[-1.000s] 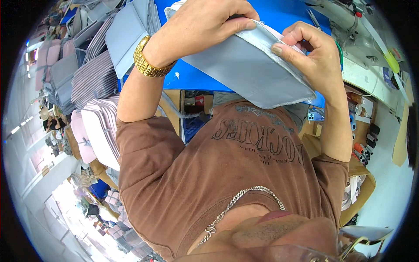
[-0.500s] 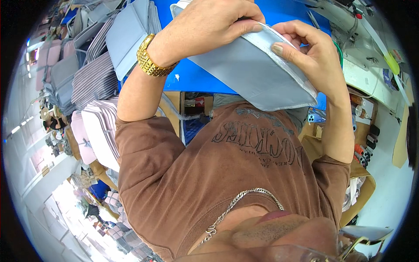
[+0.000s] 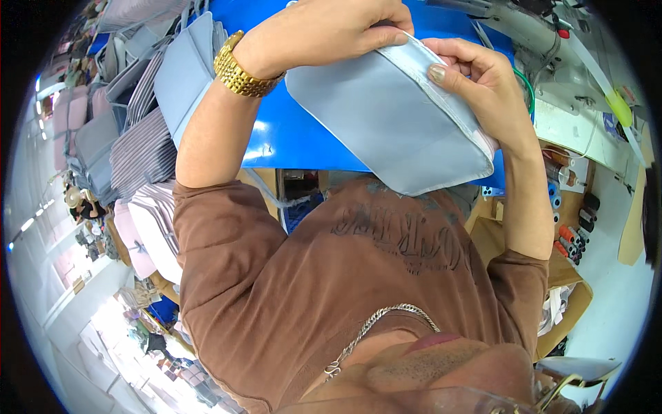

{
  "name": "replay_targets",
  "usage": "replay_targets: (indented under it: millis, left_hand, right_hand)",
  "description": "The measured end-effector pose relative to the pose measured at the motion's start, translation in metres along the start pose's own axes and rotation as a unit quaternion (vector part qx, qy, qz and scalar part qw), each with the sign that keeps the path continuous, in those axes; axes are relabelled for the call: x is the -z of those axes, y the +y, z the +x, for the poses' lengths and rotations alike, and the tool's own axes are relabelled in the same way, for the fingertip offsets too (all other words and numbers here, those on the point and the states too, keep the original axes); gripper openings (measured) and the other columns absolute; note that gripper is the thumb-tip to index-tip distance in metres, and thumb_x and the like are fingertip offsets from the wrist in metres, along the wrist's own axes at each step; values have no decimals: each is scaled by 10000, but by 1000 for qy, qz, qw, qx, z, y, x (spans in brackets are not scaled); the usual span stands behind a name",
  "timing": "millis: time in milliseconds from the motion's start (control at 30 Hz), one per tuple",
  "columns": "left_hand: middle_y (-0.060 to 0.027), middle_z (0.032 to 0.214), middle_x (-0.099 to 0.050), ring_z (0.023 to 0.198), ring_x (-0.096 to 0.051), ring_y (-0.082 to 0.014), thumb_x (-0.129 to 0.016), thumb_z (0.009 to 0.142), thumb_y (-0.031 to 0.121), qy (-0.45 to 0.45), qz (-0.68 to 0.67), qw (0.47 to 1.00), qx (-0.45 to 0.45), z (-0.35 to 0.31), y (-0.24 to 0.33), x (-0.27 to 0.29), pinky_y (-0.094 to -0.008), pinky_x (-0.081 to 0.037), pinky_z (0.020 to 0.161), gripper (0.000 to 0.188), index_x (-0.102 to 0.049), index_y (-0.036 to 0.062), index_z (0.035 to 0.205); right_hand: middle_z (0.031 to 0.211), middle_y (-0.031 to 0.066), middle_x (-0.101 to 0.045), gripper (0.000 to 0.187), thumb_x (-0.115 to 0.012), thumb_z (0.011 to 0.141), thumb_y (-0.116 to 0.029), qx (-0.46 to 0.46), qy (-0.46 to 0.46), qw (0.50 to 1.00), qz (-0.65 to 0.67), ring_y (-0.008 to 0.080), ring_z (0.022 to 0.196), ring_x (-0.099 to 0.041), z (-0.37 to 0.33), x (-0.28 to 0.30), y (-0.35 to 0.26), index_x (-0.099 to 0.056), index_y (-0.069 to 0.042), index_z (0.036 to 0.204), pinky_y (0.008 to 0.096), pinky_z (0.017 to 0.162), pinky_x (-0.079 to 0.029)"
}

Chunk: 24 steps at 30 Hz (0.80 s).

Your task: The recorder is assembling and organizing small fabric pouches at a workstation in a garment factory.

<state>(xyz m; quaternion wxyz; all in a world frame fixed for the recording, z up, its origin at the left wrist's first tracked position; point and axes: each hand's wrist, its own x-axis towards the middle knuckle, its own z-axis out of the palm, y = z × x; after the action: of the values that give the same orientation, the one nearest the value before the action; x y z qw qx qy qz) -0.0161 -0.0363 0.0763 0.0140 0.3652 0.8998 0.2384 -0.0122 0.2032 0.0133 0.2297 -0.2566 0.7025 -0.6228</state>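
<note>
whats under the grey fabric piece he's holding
Beneath the fabric piece lies a blue table, with the brown shirt at its lower corner. Both hands, left and right, grip its top edge; whatever lies directly beneath is hidden.

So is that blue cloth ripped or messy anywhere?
No rip shows. The pale blue cloth looks smooth, with a neat folded edge along the top that the left hand and right hand both pinch. Nothing stands out on the blue table either.

Fabric piece (image 3: 393, 117) held above table (image 3: 303, 138), between left hand (image 3: 331, 31) and right hand (image 3: 476, 83). Stacked folded shirts (image 3: 138, 131) left of table. Sewing machine (image 3: 538, 34) behind right hand; thread spools (image 3: 569, 238) right.
</note>
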Motion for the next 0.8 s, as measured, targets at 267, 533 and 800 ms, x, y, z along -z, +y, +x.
replay_targets:
  millis: [267, 533, 800]
  left_hand:
    - [-164, 797, -655, 736, -629, -302, -668, 869, 212, 27, -3, 999, 27, 32, -37, 10, -380, -484, 661, 216, -686, -2, 880]
    - [-36, 783, -632, 711, -536, -104, -622, 858, 83, 41, -214, 970, 106, 50, -57, 5, -292, -469, 659, 174, -669, -21, 989]
    - [-16, 895, -636, 805, -552, -105, -611, 854, 7, 40, -308, 942, 125, 66, -81, -7, -272, -484, 717, 237, -650, -13, 1087]
  right_hand:
    - [967, 34, -698, 345, -691, 900, -127, -39, 54, 995, 78, 60, 849, -626, 26, 17, 15, -661, 5, 1218, 200, 775, -489]
    - [947, 28, -703, 344, -705, 891, -133, -46, 101, 988, 104, 59, 829, -633, 30, 26, 14, -676, -6, 1209, 188, 758, -493]
    - [900, 6, -694, 301, -705, 887, -120, -40, 168, 971, 167, 53, 799, -620, 33, 15, 18, -692, -4, 1164, 194, 731, -493]
